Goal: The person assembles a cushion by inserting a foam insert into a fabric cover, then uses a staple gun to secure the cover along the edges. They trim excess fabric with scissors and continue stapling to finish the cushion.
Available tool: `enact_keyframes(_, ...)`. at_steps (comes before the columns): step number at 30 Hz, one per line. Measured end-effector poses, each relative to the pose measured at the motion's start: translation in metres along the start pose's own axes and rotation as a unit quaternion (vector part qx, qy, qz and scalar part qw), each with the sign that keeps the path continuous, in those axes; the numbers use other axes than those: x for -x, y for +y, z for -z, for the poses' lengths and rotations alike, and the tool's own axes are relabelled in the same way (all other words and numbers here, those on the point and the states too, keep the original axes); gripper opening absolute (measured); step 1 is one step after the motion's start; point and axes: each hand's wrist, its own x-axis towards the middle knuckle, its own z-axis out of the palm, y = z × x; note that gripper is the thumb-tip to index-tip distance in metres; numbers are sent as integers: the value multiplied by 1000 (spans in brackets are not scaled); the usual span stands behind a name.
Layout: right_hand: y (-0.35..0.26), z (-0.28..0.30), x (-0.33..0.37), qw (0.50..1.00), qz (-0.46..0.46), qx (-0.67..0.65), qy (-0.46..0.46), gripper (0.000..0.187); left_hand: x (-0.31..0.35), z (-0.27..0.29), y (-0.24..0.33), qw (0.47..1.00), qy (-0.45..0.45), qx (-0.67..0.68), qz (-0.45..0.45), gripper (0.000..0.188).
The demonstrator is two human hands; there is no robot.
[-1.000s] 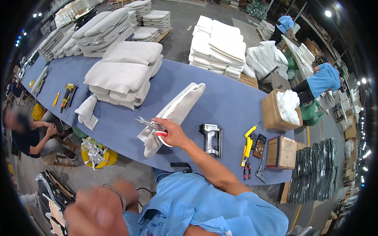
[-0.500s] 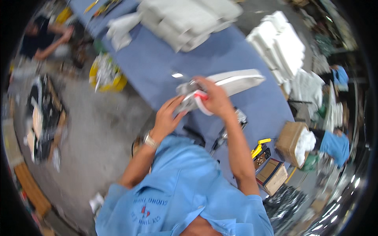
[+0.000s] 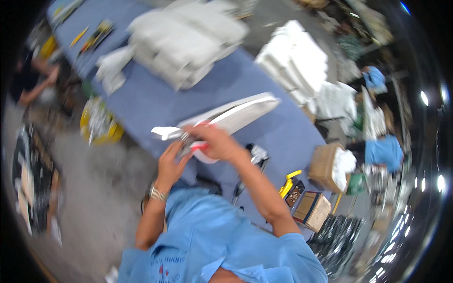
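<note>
My right hand is closed around what looks like a tape dispenser, with red parts, a greyish metal end and a white ring-shaped roll. Close beside it, my left hand has thumb and fingers curled at the dispenser's front end; what they pinch is blurred. Under and beyond the right hand lies a long, narrow white foam-like bundle, slanting up to the right on the blue table. A shiny clear or white flap sticks out at its left end.
Stacked white foam sheets fill the table's far part. A yellow-handled tool, a small open box and a cardboard box stand at the right. A yellow basket is on the floor at left. Other people work nearby.
The whole view has shifted, so table and things sit further left and lower. My hands have come closer together at the bundle's left end, and the shiny flap now shows there.
</note>
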Motion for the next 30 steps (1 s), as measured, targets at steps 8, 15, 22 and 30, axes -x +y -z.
enact_keyframes(8, -7, -38, 38, 995, -31, 21, 91, 48, -10, 0, -15, 998, -16, 46, -46, 48)
enact_keyframes(15, -7, -66, 53, 957, -116, -145, 222, 44, -3, 10, -10, 997, -43, 35, -50, 43)
enact_keyframes(22, -6, -59, 57, 940, -120, -199, 248, 44, -11, 12, 1, 993, -68, 37, -94, 30)
enact_keyframes(30, 1, -59, 68, 951, -133, -186, 207, 44, -34, 34, 11, 976, -215, 36, -23, 19)
